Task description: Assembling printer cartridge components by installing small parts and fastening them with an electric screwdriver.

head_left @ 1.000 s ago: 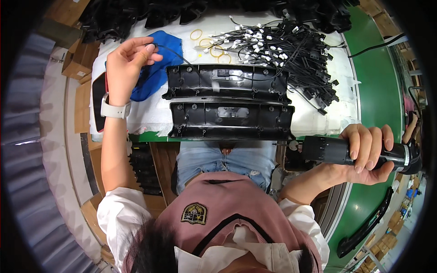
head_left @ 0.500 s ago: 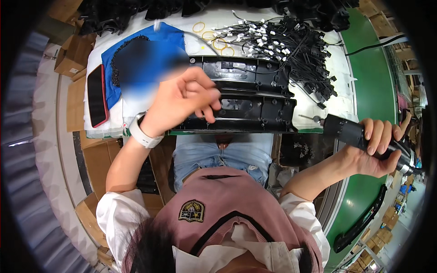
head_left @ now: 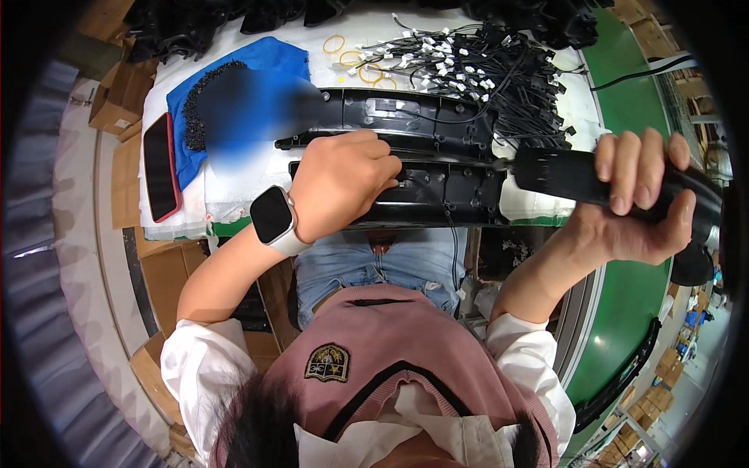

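Two long black plastic panels lie one behind the other on the white-covered table. On the near panel [head_left: 437,193], my left hand [head_left: 347,183] rests with its fingers curled and pinched downward. What the fingertips hold is hidden under the hand. A thin black cable [head_left: 455,253] runs from that panel's right part and hangs over the front edge. My right hand [head_left: 644,195] is wrapped round a black power screwdriver [head_left: 558,173], whose tip points left, close to the right end of the panels. Another cable lies along the far panel [head_left: 425,117].
A heap of black cables with white connectors [head_left: 499,74] lies at the far right, with yellow rubber bands [head_left: 370,72] beside it. A blue cloth [head_left: 269,66] bears small black pieces [head_left: 199,109]. A red-edged phone [head_left: 161,168] lies left. Black parts [head_left: 187,27] line the back.
My left hand has turned over and come down onto the near panel. A cable now hangs from that panel over the edge. The screwdriver has moved left and up, toward the panels.
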